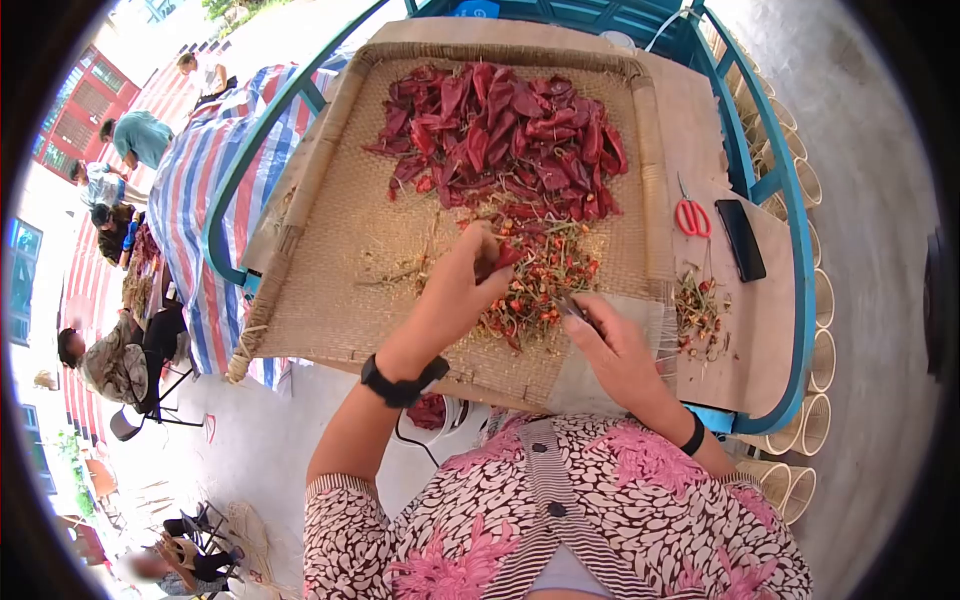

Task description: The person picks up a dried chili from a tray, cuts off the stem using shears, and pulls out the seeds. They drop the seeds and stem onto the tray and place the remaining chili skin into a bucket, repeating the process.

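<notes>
My left hand (462,285) is closed on a dried red chili pepper (508,256), pinched at the fingertips above the woven tray (335,200). My right hand (618,352) is wrapped round a small dark metal tool (570,306); its tip points toward the left hand, and the rest is hidden in the fingers. Under and between both hands lies a heap of cut stems and chili tops (545,280) with pale seeds. Beyond them, a large pile of dried red chilies (500,125) covers the far part of the tray.
Red-handled scissors (692,217) and a black phone (740,240) lie on the board to the right, near a small heap of stems (703,310). A blue metal rail (800,290) surrounds the board. Below the tray stands a container of chilies (428,411). Several people sit or stand at left.
</notes>
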Tool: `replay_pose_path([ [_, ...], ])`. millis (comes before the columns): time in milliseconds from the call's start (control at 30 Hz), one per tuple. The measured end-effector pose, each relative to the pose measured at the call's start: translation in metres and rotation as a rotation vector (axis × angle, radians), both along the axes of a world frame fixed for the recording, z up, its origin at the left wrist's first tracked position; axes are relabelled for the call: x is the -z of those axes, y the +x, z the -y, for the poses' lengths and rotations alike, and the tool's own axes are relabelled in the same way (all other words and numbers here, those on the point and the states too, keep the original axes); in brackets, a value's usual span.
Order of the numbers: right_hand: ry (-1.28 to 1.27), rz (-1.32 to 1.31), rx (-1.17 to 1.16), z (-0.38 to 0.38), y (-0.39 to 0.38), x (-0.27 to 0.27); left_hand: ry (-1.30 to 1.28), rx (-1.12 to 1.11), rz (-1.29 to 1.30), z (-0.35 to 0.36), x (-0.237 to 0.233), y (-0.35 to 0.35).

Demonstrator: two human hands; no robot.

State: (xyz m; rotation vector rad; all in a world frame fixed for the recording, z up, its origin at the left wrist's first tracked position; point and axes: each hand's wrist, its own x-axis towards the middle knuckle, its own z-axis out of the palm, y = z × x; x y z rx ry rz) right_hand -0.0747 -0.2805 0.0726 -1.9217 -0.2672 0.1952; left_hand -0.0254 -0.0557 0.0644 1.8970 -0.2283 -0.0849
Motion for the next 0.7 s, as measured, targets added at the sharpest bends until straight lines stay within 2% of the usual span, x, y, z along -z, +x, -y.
replay_pose_path([
  [133,-0.076,0.123,-0.046,-0.008,0.001,-0.004,-0.040,-0.070,-0.094,0.002,0.010,-0.036],
  [233,-0.090,0.122,-0.086,-0.010,-0.002,-0.006,-0.239,-0.098,-0.157,0.009,0.008,-0.054],
  [333,-0.115,0.155,-0.127,-0.013,-0.002,-0.006,-0.276,-0.103,-0.109,0.013,0.019,-0.066],
  [433,-0.135,0.216,-0.151,-0.016,-0.003,-0.005,-0.468,-0.245,-0.051,0.026,0.014,-0.074],
  [633,-0.096,0.207,-0.187,-0.011,-0.003,0.004,-0.584,-0.299,-0.188,0.028,0.017,-0.080],
  [700,-0.104,0.207,-0.196,-0.012,-0.002,0.005,-0.609,-0.306,-0.156,0.028,0.019,-0.082],
])
